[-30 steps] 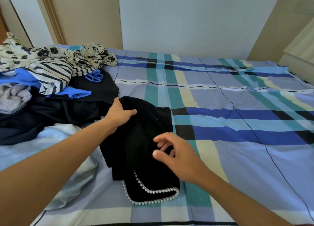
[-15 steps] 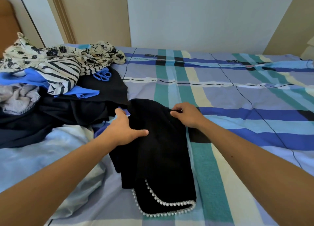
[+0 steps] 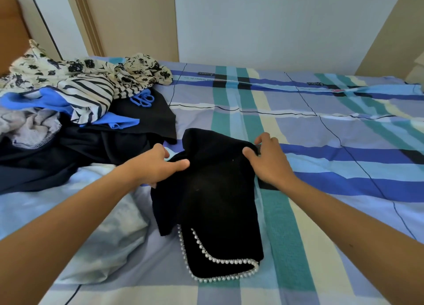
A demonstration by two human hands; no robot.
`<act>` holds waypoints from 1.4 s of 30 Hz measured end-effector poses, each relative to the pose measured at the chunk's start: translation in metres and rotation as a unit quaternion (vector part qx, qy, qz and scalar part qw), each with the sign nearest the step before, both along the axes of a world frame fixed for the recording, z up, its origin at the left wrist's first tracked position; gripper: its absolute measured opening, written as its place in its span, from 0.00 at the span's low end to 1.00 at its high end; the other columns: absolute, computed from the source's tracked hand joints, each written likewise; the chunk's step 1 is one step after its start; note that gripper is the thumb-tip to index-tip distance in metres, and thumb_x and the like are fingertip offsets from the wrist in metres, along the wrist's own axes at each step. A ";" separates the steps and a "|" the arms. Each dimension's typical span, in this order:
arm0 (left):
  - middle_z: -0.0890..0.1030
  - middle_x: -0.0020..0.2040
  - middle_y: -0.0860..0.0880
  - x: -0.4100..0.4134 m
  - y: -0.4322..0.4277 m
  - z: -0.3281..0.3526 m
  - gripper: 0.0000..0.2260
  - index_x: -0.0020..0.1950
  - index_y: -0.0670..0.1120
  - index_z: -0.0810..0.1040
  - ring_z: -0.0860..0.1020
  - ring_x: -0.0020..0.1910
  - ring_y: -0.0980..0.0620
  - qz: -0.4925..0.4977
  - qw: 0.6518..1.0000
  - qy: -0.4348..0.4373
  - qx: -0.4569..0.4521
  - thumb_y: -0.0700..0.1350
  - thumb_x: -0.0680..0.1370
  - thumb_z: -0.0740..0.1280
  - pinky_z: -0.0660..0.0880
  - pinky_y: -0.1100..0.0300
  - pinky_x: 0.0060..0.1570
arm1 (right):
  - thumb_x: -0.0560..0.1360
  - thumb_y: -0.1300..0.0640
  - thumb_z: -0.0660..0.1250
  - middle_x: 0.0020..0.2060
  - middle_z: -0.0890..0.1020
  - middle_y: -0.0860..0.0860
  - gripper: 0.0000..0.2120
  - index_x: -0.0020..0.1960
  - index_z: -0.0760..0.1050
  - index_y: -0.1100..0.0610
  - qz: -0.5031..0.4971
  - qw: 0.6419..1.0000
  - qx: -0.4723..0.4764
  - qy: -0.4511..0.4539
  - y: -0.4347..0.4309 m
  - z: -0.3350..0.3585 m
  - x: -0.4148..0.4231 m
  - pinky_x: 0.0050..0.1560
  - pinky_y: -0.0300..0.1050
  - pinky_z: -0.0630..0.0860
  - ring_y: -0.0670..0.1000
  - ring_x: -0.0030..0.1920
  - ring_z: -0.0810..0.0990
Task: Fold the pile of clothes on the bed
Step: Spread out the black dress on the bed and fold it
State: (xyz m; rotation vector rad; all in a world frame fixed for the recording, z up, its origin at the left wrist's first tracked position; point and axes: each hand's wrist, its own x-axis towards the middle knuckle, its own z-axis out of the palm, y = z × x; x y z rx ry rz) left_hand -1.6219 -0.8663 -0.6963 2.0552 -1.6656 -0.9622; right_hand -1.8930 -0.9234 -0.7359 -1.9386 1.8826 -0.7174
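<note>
— Head view first: what lies in front of the person?

— On the bed (image 3: 344,130), which has a checked sheet in blue, green and cream, lies a black garment (image 3: 213,190). It is in the middle of the picture, partly doubled over, and its near hem carries a row of white beads (image 3: 220,262).

— And the hands?

— Both are on the far end of the garment. The left hand (image 3: 158,167) has its fingers (image 3: 160,149) curled over the left edge of the cloth, with the thumb stretched on top, so it pinches the fabric. The right hand (image 3: 268,160) grips the upper right corner; its fingers are bent around the edge (the tips are hidden behind the cloth).

— Where is the rest of the clothes?

— The pile (image 3: 68,112) is at the left of the bed, just beside the black garment. On top I see a cream piece with black flowers (image 3: 91,68), a striped piece (image 3: 91,93), something bright blue (image 3: 114,122) and a grey cloth (image 3: 29,125), all over dark clothes. Nearer to the person, at the left, is a pale blue crumpled cloth (image 3: 103,236); the left forearm passes above it.
</note>
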 end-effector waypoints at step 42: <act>0.85 0.56 0.45 -0.039 0.012 0.021 0.22 0.66 0.46 0.76 0.83 0.56 0.46 -0.056 0.941 0.294 0.160 0.43 0.72 0.73 0.76 0.51 0.60 | 0.69 0.67 0.74 0.65 0.76 0.48 0.34 0.67 0.75 0.39 0.079 0.879 0.218 -0.417 0.078 0.009 -0.021 0.67 0.53 0.75 0.51 0.63 0.77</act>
